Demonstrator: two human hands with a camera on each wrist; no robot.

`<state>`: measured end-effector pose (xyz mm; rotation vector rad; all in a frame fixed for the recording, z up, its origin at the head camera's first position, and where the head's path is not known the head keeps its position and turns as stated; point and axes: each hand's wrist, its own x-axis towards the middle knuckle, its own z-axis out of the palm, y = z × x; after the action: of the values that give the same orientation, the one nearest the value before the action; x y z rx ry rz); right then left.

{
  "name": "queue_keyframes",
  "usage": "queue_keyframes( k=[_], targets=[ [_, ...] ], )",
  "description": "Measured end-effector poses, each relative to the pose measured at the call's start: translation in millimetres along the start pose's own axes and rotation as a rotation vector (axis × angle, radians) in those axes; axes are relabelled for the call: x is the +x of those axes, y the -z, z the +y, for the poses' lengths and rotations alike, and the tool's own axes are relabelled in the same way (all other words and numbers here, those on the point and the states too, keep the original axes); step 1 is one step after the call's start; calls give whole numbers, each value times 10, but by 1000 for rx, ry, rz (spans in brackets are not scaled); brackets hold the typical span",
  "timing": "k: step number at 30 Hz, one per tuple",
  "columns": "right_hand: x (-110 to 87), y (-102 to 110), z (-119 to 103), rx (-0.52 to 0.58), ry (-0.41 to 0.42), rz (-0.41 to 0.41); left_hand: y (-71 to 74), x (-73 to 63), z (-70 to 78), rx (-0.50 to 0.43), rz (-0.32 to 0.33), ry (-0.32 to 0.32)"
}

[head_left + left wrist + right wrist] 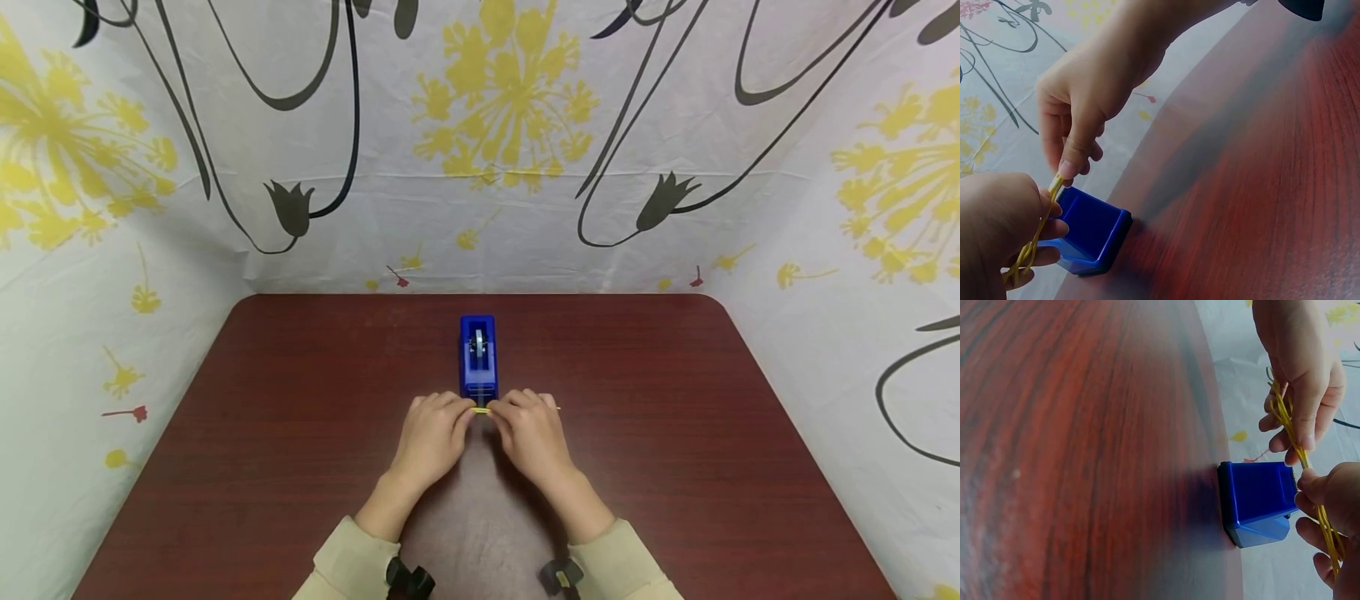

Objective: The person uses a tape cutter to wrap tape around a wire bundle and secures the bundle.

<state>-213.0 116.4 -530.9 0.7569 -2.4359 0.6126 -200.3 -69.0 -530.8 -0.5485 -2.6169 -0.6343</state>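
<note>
A bundle of thin yellow cord [481, 410] is stretched between both hands, just in front of a blue tape dispenser [480, 377]. My left hand [432, 433] pinches one side of it between thumb and fingers, and my right hand [534, 433] pinches the other. Only a short stretch shows between the fingertips, right by the dispenser's toothed cutting edge. In the left wrist view that stretch of cord [1056, 184] looks pale and shiny. Looped ends of the cord [1282, 415] stick out past the left fingers. Inside the dispenser sits a roll of clear tape [480, 342].
The dispenser stands on a dark red-brown wooden table [345, 358] with rounded far corners. White cloth [375, 250] with yellow and grey flower prints surrounds the table at the back and sides. Dark wrist cameras [410, 578] are strapped at both sleeves.
</note>
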Motion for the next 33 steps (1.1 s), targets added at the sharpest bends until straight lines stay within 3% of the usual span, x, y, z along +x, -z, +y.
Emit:
queue_keyframes(
  k=[6, 14, 26, 33],
  targets=[
    [-7, -15, 13, 7, 4, 16, 11, 14, 8, -8, -16, 12],
    [-11, -14, 18, 12, -3, 8, -1, 26, 4, -57, 31, 9],
    [3, -9, -7, 3, -67, -91, -36, 24, -31, -114, 58, 29],
    [5, -19, -10, -8, -77, -99, -36, 20, -30, -118, 47, 40]
  ],
)
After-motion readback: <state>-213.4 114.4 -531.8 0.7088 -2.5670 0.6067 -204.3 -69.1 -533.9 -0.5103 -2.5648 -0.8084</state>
